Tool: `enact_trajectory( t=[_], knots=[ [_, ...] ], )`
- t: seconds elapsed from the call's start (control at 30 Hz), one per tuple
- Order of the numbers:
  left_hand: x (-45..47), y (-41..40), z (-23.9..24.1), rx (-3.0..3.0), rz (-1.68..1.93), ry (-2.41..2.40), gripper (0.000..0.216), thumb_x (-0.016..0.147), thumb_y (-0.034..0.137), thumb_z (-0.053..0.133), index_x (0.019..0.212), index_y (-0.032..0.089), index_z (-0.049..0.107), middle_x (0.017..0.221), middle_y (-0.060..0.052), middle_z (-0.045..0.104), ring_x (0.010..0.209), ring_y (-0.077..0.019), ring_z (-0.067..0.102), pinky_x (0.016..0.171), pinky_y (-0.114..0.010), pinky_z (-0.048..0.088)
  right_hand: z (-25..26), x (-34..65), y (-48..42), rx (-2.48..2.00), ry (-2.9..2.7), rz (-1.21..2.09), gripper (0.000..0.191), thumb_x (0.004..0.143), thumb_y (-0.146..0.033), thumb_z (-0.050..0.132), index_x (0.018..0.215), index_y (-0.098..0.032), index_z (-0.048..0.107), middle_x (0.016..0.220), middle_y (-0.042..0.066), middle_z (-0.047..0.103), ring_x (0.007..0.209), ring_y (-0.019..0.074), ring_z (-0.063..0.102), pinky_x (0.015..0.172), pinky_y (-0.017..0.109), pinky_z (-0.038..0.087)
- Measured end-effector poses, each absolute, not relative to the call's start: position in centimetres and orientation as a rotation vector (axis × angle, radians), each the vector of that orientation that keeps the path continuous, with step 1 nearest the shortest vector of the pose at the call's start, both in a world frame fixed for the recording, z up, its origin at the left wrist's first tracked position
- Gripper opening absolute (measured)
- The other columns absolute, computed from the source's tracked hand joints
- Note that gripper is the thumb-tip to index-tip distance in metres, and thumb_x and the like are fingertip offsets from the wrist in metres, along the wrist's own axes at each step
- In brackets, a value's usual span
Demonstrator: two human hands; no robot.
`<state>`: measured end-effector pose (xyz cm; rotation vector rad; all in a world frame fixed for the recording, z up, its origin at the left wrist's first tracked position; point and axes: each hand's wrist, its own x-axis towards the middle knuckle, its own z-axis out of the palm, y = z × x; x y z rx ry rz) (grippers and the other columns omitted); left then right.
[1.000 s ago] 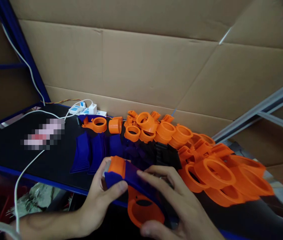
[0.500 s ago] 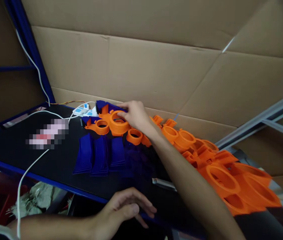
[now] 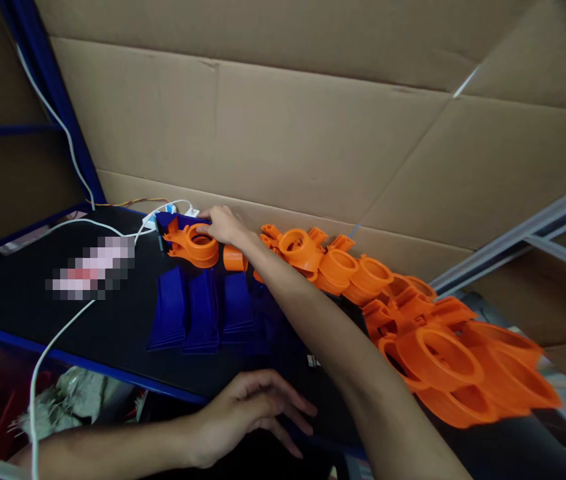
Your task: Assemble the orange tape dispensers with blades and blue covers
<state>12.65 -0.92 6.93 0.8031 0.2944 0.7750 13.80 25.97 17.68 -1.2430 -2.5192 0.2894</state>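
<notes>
At the back of the black table, my right hand grips an orange tape dispenser by its ring. The thumb is at the ring's opening; the other fingers are partly hidden behind. A dark blue plate shows along the dispenser's far side. My left hand hovers over the table's front edge, its fingers apart and loosely curved, holding nothing. Between the hands lie stacks of curved dark blue plates.
Several orange dispensers are heaped along the right, with more in a row by the cardboard wall. A white power strip and cables lie at back left. A blurred-out item is on the left.
My right hand has moved left with the orange dispenser and set it lower, beside the power strip. More of the orange row behind my arm shows. The left hand has barely shifted.
</notes>
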Motion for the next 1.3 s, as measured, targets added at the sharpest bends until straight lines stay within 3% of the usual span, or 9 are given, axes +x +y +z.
enact_trajectory(
  t=[0.13,0.93,1.3],
  knots=[
    [12.8,-1.1,7.1,0.810,0.772,0.315,0.016,0.094,0.026,0.059,0.096,0.014,0.070,0.112,-0.016,0.071,0.098,-0.0253,0.070,0.078,-0.039,0.058,17.1,14.5,26.7,-1.290,-2.528,0.289,0.033,0.097,-0.037,0.060,0.124,-0.017,0.062,0.126,0.009,0.063,0.108,0.0227,0.064,0.093,0.046,0.054],
    [12.9,-1.3,7.3,0.835,0.764,0.338,0.018,0.093,0.025,0.059,0.096,0.013,0.071,0.103,-0.015,0.073,0.091,-0.0241,0.071,0.078,-0.039,0.057,16.7,14.5,27.6,-1.323,-2.526,0.356,0.034,0.097,-0.036,0.061,0.126,-0.017,0.060,0.127,0.010,0.062,0.107,0.0226,0.064,0.090,0.044,0.056],
    [13.2,-1.5,6.6,0.792,0.766,0.350,0.017,0.092,0.024,0.060,0.096,0.011,0.070,0.100,-0.016,0.073,0.089,-0.0241,0.071,0.075,-0.037,0.058,20.9,18.7,24.5,-1.647,-2.515,0.240,0.034,0.096,-0.040,0.062,0.121,-0.017,0.063,0.128,0.010,0.062,0.114,0.0246,0.062,0.098,0.049,0.051]
  ],
)
